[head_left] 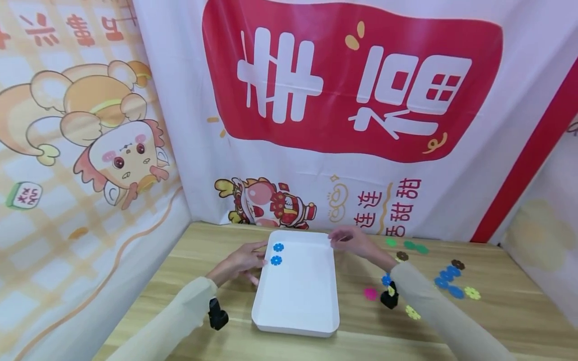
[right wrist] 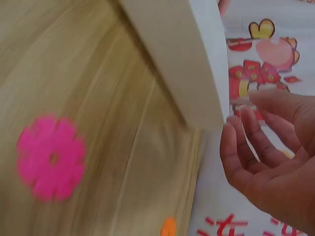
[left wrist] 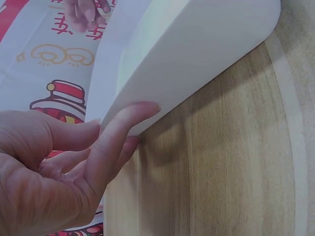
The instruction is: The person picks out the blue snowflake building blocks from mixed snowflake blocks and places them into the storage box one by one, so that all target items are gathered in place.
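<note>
A white rectangular tray (head_left: 298,296) lies on the wooden table, two blue flower-shaped discs (head_left: 277,254) inside it near its far left corner. My left hand (head_left: 244,259) holds the tray's left wall: in the left wrist view the thumb is at the rim and a finger (left wrist: 133,114) lies along the outer side. At the far right corner is my right hand (head_left: 354,241), its fingers (right wrist: 261,142) loosely bent beside the tray's end. Nothing shows between them; whether they touch the rim I cannot tell.
Right of the tray, flower-shaped discs lie scattered: a pink one (head_left: 371,294), a yellow one (head_left: 413,312), several blue ones (head_left: 447,276), green ones (head_left: 415,246) and brown ones (head_left: 458,264). A printed cloth (head_left: 352,95) hangs behind the table, another (head_left: 90,150) at the left.
</note>
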### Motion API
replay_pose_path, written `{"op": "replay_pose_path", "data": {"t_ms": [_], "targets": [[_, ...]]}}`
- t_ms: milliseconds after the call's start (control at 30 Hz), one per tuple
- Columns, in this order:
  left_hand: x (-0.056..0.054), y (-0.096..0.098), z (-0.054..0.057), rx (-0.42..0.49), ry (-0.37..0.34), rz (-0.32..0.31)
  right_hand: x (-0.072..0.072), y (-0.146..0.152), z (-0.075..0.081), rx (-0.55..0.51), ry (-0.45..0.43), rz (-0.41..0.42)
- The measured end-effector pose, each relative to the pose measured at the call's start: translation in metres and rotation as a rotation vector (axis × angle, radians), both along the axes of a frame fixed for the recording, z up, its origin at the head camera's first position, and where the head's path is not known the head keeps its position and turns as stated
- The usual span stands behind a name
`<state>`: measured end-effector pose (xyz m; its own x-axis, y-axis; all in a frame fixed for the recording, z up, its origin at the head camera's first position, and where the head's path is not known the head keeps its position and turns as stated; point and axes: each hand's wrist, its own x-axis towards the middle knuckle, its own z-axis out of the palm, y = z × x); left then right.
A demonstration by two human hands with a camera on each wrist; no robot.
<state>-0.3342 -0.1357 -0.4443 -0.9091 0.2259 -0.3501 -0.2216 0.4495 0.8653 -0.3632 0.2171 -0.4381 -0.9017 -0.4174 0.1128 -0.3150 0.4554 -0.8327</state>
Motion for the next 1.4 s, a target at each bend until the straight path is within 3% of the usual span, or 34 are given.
{"op": "replay_pose_path", "data": {"t_ms": [333, 600, 933, 1133, 1400], "targets": [[-0.001, -0.006, -0.001, 0.016, -0.011, -0.003, 0.021, 0.076, 0.002, 0.119, -0.116, 0.081], [-0.002, -0.004, -0.002, 0.002, -0.011, -0.006, 0.032, 0.126, -0.007, 0.100, -0.136, 0.237], [-0.002, -0.005, -0.005, 0.023, -0.004, -0.010, 0.047, 0.155, -0.028, 0.178, -0.238, 0.207], [-0.001, -0.005, -0.005, 0.026, -0.013, -0.006, 0.048, 0.160, -0.045, 0.202, -0.200, 0.191], [-0.002, -0.005, -0.006, 0.026, -0.021, -0.001, 0.044, 0.163, -0.051, 0.235, -0.143, 0.144]]}}
